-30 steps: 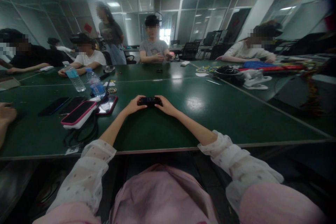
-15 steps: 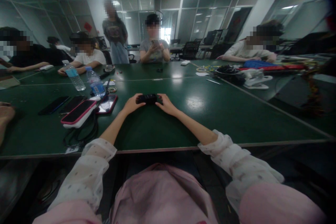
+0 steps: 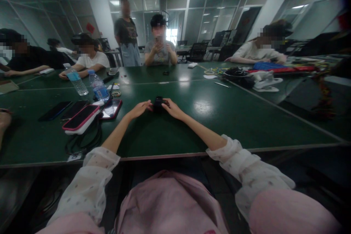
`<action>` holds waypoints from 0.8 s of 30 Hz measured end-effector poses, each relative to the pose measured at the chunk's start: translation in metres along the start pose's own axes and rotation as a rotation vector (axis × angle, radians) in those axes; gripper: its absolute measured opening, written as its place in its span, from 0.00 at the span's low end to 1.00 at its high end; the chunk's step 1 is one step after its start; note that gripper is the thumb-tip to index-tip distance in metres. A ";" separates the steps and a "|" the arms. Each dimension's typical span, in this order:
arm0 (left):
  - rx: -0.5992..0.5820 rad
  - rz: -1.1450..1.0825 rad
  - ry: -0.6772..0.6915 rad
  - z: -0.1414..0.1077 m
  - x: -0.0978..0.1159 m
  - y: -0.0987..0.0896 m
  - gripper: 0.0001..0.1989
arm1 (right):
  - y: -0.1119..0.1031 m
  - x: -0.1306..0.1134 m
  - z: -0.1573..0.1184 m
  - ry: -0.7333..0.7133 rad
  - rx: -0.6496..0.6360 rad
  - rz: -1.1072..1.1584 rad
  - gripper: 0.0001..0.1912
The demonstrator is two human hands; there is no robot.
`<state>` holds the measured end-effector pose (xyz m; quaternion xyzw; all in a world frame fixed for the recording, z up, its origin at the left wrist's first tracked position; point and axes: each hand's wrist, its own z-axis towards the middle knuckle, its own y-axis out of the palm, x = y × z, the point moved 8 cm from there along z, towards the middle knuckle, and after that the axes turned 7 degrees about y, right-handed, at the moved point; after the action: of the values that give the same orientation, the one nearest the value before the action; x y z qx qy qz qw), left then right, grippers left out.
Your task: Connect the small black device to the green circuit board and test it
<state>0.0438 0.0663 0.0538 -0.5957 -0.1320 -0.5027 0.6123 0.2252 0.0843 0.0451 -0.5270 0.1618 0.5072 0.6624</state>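
Observation:
A small black object (image 3: 158,103) stands on the green table (image 3: 170,137) in front of me, between my two hands. My right hand (image 3: 172,109) grips its right side with fingers and thumb. Just left of the object, my left hand (image 3: 140,109) has its fingers apart and holds nothing; a narrow gap separates its fingertips from the object.
On the left lie a pink-edged phone (image 3: 82,117), more phones, black cables (image 3: 85,140) and two water bottles (image 3: 98,87). A pen (image 3: 222,85), black cables and a white device (image 3: 267,84) lie at the right. Several people are around the table.
My left hand has let go of the black object and moved slightly left. The object has turned, showing a narrower side, in my right hand. The standing person has shifted right.

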 end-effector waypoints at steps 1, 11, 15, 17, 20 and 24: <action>-0.044 -0.074 0.007 0.000 0.004 0.007 0.32 | -0.002 0.000 0.000 0.025 0.005 0.040 0.24; 0.163 -0.112 0.103 0.008 -0.007 -0.009 0.27 | 0.000 -0.017 -0.006 -0.056 0.045 -0.027 0.37; 0.290 -0.006 0.119 0.005 -0.012 -0.021 0.24 | 0.004 -0.022 -0.007 -0.106 -0.078 0.011 0.27; 0.283 0.009 0.104 0.004 -0.014 -0.020 0.29 | 0.007 -0.023 -0.007 -0.115 -0.152 0.058 0.27; 0.161 -0.024 0.136 0.004 -0.014 -0.009 0.35 | 0.006 -0.020 -0.006 -0.103 -0.146 0.080 0.28; 0.097 -0.100 0.147 0.004 -0.018 -0.003 0.36 | 0.003 -0.006 -0.002 -0.036 -0.067 0.086 0.30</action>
<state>0.0349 0.0791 0.0433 -0.5195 -0.1404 -0.5680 0.6228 0.2208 0.0796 0.0469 -0.5323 0.1553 0.5497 0.6248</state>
